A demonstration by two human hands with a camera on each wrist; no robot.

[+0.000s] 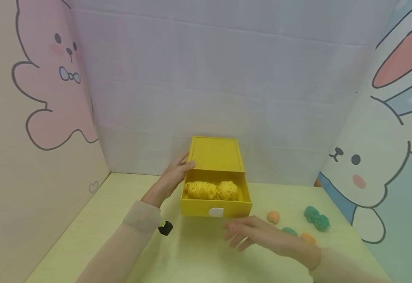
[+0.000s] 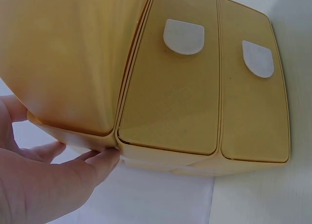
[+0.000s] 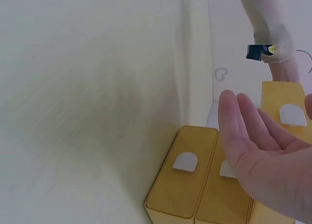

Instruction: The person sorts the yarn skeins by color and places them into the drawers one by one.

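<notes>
A yellow cabinet (image 1: 216,153) with three drawers stands against the back wall. Its top drawer (image 1: 195,208) is pulled out, and two yellow yarn bundles (image 1: 201,190) lie inside. My left hand (image 1: 172,177) rests against the cabinet's left side, thumb at the top edge; in the left wrist view its fingers (image 2: 105,163) press on the side wall. The two lower drawers (image 2: 170,97) are closed and carry white tabs. My right hand (image 1: 257,234) hovers in front of the open drawer, a little to the right, fingers loosely extended and holding nothing.
Right of the cabinet, orange yarn balls (image 1: 273,217), a green yarn bundle (image 1: 317,218) and another green ball (image 1: 290,232), partly hidden by my right arm, lie on the pale table (image 1: 96,236). Cartoon-printed walls (image 1: 379,157) enclose both sides. A small black camera (image 1: 165,228) sits at my left wrist.
</notes>
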